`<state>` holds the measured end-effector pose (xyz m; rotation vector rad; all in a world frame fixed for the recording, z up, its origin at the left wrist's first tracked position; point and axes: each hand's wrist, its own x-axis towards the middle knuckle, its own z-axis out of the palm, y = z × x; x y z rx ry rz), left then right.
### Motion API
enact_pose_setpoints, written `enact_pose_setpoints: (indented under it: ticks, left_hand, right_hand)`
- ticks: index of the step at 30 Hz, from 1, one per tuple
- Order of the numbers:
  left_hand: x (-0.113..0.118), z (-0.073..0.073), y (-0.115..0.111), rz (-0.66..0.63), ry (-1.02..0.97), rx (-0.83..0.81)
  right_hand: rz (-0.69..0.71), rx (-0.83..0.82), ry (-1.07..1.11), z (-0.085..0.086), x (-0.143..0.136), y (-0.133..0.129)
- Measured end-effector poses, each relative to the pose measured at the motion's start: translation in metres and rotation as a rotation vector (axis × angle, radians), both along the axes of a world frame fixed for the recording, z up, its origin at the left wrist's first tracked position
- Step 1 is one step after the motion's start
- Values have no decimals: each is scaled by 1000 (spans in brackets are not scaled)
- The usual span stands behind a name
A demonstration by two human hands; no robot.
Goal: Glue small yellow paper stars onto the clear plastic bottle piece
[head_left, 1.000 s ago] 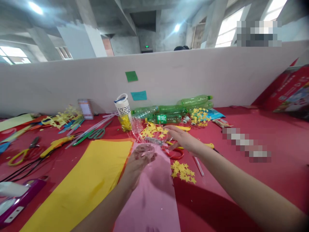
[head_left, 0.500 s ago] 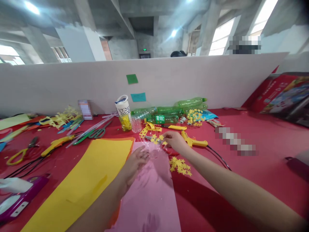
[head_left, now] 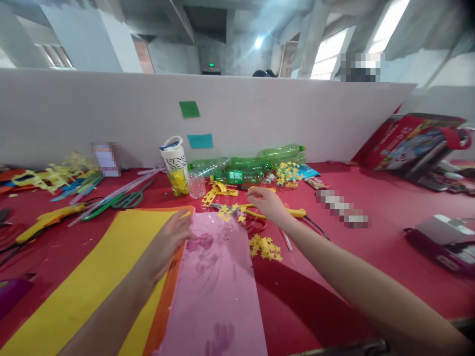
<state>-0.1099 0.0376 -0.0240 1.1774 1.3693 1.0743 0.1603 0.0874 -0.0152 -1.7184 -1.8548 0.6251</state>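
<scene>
My left hand (head_left: 172, 240) hovers at the right edge of the yellow paper sheet (head_left: 122, 252), fingers stretched out and holding nothing. Loosely bent, with thumb and forefinger slightly apart, my right hand (head_left: 267, 201) is above the scissors and beside a yellow glue gun (head_left: 297, 212); nothing shows between its fingers. Several yellow stars (head_left: 233, 212) lie at the top of the pink sheet (head_left: 218, 291), near a clear shiny piece whose shape I cannot make out. A pile of yellow star cutouts (head_left: 265, 247) rests right of that sheet. Red-handled scissors (head_left: 257, 226) are partly hidden.
Green plastic bottles (head_left: 237, 177) lie along the white partition (head_left: 129, 113). A white-topped cup (head_left: 174, 163) and a clear bottle part (head_left: 196, 185) stand nearby. Green scissors (head_left: 128, 199) and another glue gun (head_left: 52, 220) lie left, a red box (head_left: 401, 141) far right.
My left hand has moved left, off the pink sheet to the yellow one. My right hand has drawn away from the stars, up and right. The view has turned right.
</scene>
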Motion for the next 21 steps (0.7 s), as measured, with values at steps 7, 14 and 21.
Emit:
enact_pose_setpoints:
  ticks: [7, 14, 21]
  left_hand:
    - [8, 39, -21, 98, 474, 638]
    - [97, 42, -77, -595, 787, 857]
    - [150, -10, -75, -915, 1041, 568]
  right_hand:
    - [-100, -23, -392, -13, 79, -8]
    - [-95, 12, -336, -54, 102, -13]
    - [-160, 97, 143, -58, 120, -7]
